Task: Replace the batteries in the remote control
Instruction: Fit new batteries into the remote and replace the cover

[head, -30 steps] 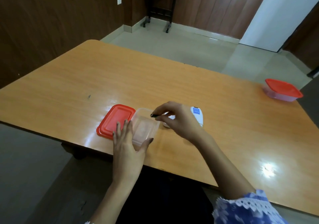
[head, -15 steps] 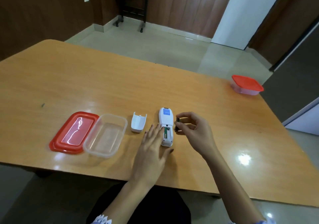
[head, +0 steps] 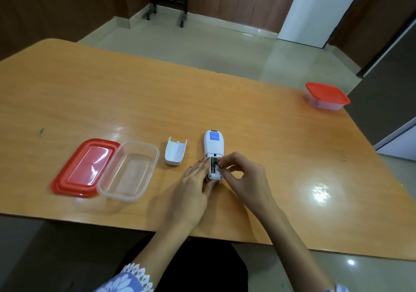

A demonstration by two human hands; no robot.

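A white remote control (head: 213,144) lies face down on the wooden table (head: 157,102), its battery bay open toward me. One battery (head: 212,165) sits in the bay's left slot. My left hand (head: 193,186) lies flat against the remote's left side, steadying it. My right hand (head: 242,177) pinches a dark battery (head: 219,165) at the bay's right slot; fingers hide most of it. The remote's white battery cover (head: 175,153) lies loose to the left.
An open clear plastic box (head: 129,171) and its red lid (head: 86,166) lie side by side at the left. A closed red-lidded box (head: 326,96) stands at the table's far right corner. The table's front edge runs just below my wrists.
My right hand carried the battery from the clear box to the remote and now holds it at the open bay. My left hand moved from the box to the remote's side.
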